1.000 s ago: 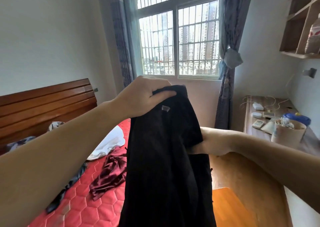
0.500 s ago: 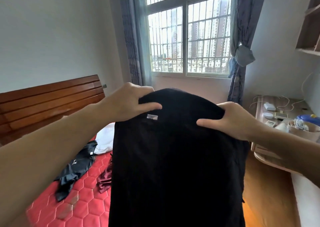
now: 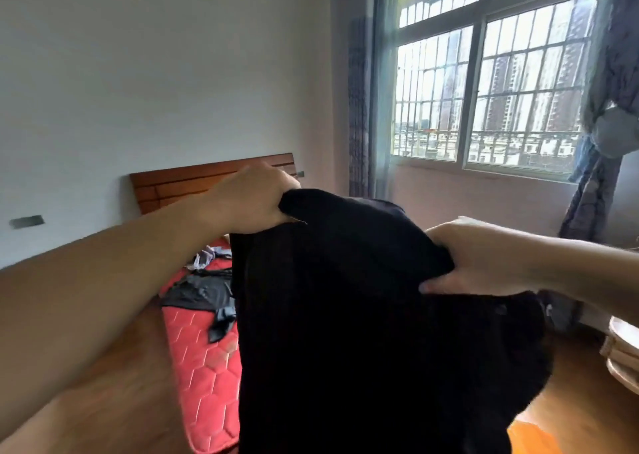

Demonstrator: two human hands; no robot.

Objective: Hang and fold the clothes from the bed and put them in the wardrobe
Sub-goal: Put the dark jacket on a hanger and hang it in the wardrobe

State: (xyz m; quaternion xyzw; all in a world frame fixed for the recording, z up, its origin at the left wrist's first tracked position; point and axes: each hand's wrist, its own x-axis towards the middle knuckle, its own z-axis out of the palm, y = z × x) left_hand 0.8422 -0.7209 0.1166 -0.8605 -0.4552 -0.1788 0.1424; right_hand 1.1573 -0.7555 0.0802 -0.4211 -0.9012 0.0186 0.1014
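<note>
Our left hand (image 3: 254, 199) and right hand (image 3: 479, 258) both clamp the black garment (image 3: 363, 332); below them its loose bulk could slip free, spoiling our fold

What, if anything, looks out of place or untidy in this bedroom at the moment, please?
Mostly the bed: the red mattress is bare, with a dark garment crumpled on it and a pale one bunched behind. The black garment hangs unfolded from the left hand and right hand. Nothing looks damaged or spilled.
</note>
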